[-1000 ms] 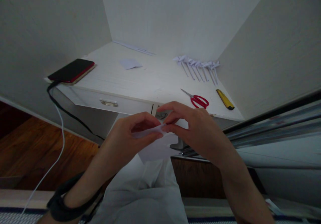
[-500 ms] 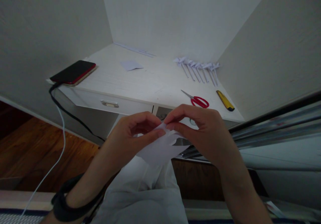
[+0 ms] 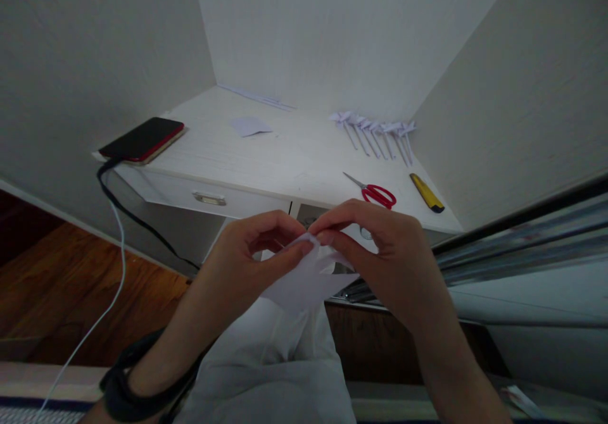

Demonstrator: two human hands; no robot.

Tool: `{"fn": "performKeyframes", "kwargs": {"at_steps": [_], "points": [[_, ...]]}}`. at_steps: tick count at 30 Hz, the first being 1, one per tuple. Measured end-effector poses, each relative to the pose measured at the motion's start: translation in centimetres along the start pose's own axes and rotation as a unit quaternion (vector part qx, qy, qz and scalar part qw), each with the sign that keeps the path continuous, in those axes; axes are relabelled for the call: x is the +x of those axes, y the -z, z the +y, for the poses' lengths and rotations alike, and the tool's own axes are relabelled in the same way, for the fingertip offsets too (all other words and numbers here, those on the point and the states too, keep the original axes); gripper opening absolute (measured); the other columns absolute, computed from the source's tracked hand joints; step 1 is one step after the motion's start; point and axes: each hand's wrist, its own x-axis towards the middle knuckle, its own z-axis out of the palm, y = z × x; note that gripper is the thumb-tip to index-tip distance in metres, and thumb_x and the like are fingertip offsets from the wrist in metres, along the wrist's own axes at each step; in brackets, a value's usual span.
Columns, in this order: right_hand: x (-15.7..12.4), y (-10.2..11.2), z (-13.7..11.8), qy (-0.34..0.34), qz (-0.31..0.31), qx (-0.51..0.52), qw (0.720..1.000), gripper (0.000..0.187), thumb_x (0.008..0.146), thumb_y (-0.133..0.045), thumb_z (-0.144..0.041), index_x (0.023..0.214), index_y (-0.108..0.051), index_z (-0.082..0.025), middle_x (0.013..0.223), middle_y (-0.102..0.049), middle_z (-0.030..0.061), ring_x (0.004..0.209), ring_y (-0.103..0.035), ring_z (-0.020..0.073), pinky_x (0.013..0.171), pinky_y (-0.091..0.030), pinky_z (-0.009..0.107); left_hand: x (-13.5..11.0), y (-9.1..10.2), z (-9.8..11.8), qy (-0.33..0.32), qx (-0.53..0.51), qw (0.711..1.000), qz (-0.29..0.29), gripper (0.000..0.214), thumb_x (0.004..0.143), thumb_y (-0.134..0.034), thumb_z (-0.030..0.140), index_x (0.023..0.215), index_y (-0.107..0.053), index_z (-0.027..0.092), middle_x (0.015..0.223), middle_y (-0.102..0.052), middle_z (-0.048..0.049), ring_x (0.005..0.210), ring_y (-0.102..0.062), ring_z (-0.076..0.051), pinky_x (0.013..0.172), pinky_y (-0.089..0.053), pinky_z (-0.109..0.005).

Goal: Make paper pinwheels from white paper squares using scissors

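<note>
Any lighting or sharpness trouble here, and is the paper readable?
In the head view, light is dim, with the outer corners darkest; in the head view, the white paper between left hand and right hand blends into the pale trousers; also in the head view, the red-handled scissors read clearly, but the paper pinwheels look soft.

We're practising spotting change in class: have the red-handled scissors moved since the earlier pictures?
No. The red-handled scissors keep the same place and angle against the front edge of the white desk.
</note>
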Motion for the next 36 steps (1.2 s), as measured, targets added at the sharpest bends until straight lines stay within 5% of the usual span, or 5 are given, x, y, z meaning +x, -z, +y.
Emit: {"fn": "performKeyframes", "kwargs": {"at_steps": [11, 21, 36], "points": [[0.34, 0.35, 0.72, -0.055, -0.012, 0.047, 0.997, 0.016, 0.087, -0.058, -0.02, 0.076, -0.069, -0.018, 0.074, -0.069, -0.0014, 0.072, -0.061, 0.0103, 0.06, -0.043, 0.02, 0.0, 0.39, -0.09, 0.002, 0.021, 1.0, -0.018, 0.007, 0.077, -0.064, 0.022, 0.071, -0.062, 0.018, 0.065, -0.06, 0.0035, 0.059, -0.053, -0.008, 0.053, -0.043, -0.016], [-0.11, 0.42, 0.83, 0.005, -0.037, 0.004, 0.999, 0.007, 0.08, -0.068, -0.016, 0.084, -0.064, -0.02, 0.088, -0.063, 0.0003, 0.086, -0.06, 0.0132, 0.078, -0.046, 0.024, 0.03, 0.25, 0.29, -0.013, 0.049, 0.999, -0.007, 0.005, 0.077, -0.065, 0.019, 0.071, -0.063, 0.019, 0.066, -0.062, 0.0028, 0.061, -0.055, -0.009, 0.054, -0.044, -0.017], [-0.11, -0.05, 1.05, 0.001, 0.0, 0.034, 0.999, 0.009, 0.08, -0.068, -0.013, 0.074, -0.065, -0.019, 0.078, -0.065, -0.0009, 0.076, -0.06, 0.0122, 0.071, -0.047, 0.024, -0.29, 0.21, 0.33, -0.075, 0.097, 0.992, 0.024, 0.001, 0.077, -0.069, 0.02, 0.076, -0.068, 0.021, 0.071, -0.068, 0.0049, 0.066, -0.062, -0.008, 0.062, -0.048, -0.015]]}}
